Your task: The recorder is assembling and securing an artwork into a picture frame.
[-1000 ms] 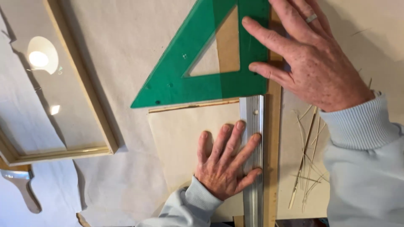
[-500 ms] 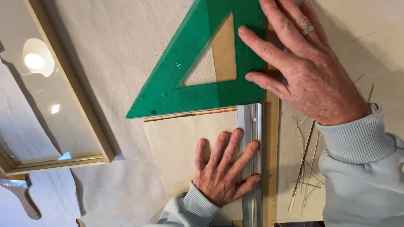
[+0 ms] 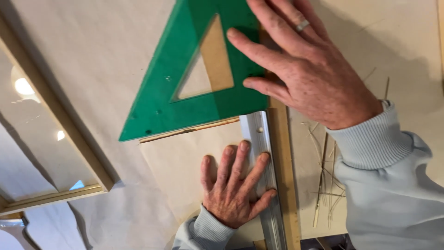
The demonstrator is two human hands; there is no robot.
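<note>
On a paper-covered tabletop [image 3: 115, 41], the left hand [image 3: 233, 190] lay flat, fingers spread, on a metal ruler [image 3: 266, 185] and board [image 3: 185, 162], while the right hand [image 3: 310, 74] pressed open-palmed on a green set square [image 3: 185, 60].

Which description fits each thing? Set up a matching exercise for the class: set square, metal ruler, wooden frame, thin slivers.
1 set square
2 metal ruler
3 wooden frame
4 thin slivers

a far left, holding glass
b green, under the right hand
c loose, right of the wooden strip
d silver, under the left hand's fingers

Pairs: 1b, 2d, 3a, 4c
</note>
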